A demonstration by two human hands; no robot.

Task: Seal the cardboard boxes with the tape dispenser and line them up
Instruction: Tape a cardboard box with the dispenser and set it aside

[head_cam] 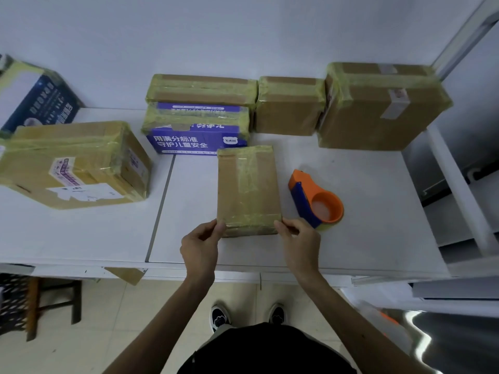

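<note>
A small flat cardboard box (247,187) with yellowish tape across its top lies on the white table (364,211) in front of me. My left hand (201,245) pinches its near left corner and my right hand (299,241) pinches its near right corner. The orange and blue tape dispenser (316,199) rests on the table just right of the box, untouched. Along the wall stand taped boxes: a brown one on a purple printed one (198,114), a smaller brown one (290,106) and a large brown one (383,106).
A large taped box with labels (73,163) sits at the left, with a dark blue printed box (35,95) behind it. A seam (159,211) splits the tabletop. A white shelf frame (456,190) borders the right. A stool (48,300) stands under the table's left.
</note>
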